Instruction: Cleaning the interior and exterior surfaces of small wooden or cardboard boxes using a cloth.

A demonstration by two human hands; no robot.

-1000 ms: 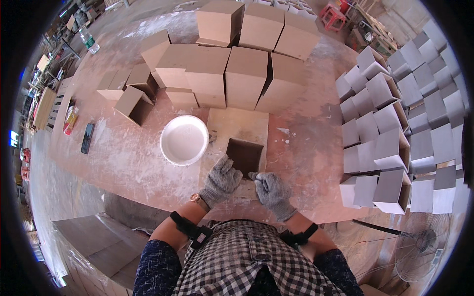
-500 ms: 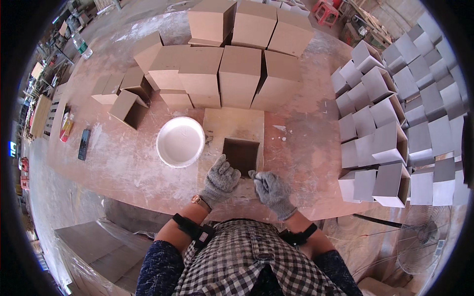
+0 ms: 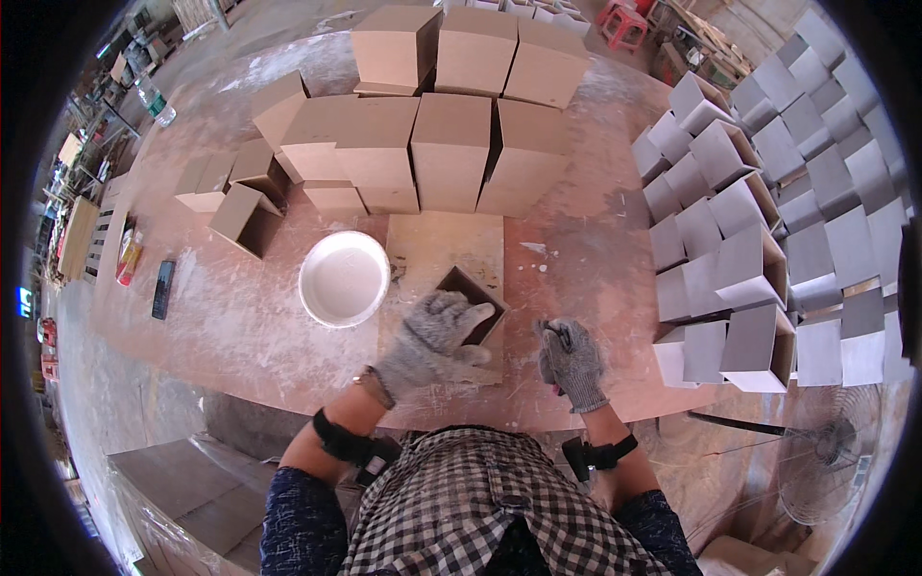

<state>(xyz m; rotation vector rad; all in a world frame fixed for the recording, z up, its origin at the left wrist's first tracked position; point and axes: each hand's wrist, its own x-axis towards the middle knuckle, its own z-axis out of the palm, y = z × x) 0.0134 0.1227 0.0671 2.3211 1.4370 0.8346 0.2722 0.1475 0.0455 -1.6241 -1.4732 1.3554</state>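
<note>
A small open-topped cardboard box (image 3: 492,329) sits turned cornerwise on a pale board (image 3: 447,235) in front of me. My left hand (image 3: 437,336), in a grey knit glove and slightly blurred, grips its near left side. One finger reaches over the opening and the thumb lies outside the near corner. To the right of the box, apart from it, my right hand (image 3: 571,365) in a matching glove is closed above the table. A bit of pink shows under its fingers; what they hold is hidden. A white bowl (image 3: 305,278) of pale, whitish material stands left of the board.
Brown cardboard boxes (image 3: 456,144) stand stacked at the back of the table (image 3: 221,336). Many greyish-white boxes (image 3: 749,269) are piled at the right. A phone (image 3: 164,290) and a plastic bottle (image 3: 156,104) lie left. A fan (image 3: 831,442) stands low right.
The box has turned from square-on to cornerwise. My left hand has moved right onto it. My right hand has drawn away to the right.
</note>
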